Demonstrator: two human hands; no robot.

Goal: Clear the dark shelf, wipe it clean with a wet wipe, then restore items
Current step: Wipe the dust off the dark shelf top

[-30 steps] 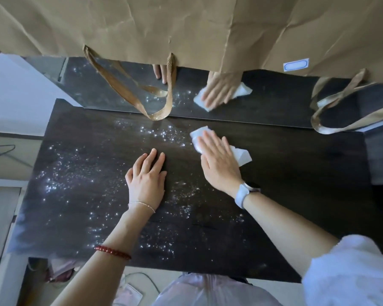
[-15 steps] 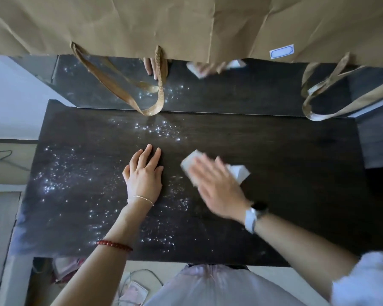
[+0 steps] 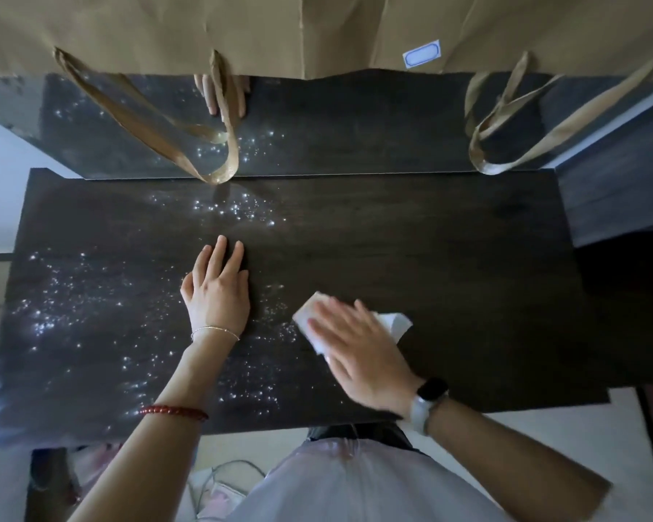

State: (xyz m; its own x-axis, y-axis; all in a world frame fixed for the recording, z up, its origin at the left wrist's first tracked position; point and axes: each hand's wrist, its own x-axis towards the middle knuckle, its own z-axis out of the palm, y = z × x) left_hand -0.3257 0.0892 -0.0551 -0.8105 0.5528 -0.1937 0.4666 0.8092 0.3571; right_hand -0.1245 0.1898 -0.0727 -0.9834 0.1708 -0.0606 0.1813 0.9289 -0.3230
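The right grip (image 3: pixel 359 348) is pressing flat, fingers spread and blurred, on the white wet wipe (image 3: pixel 394 325), which is lying on the near right-centre of the dark shelf (image 3: pixel 449 265). The left grip (image 3: pixel 216 292) is resting palm down on the shelf just left of it, fingers straight and together, holding nothing.

Brown paper bags (image 3: pixel 242 28) are hanging across the top of the view, their ribbon handles (image 3: pixel 219 160) drooping in front of the glossy back panel (image 3: pixel 355 133), which is mirroring the left fingers. White specks (image 3: pixel 65 318) are glinting over the shelf's left half and around the left grip. A watch (image 3: pixel 428 399) is sitting on the right wrist; a thin chain (image 3: pixel 215 330) and a red bead bracelet (image 3: pixel 172 412) are circling the left forearm.
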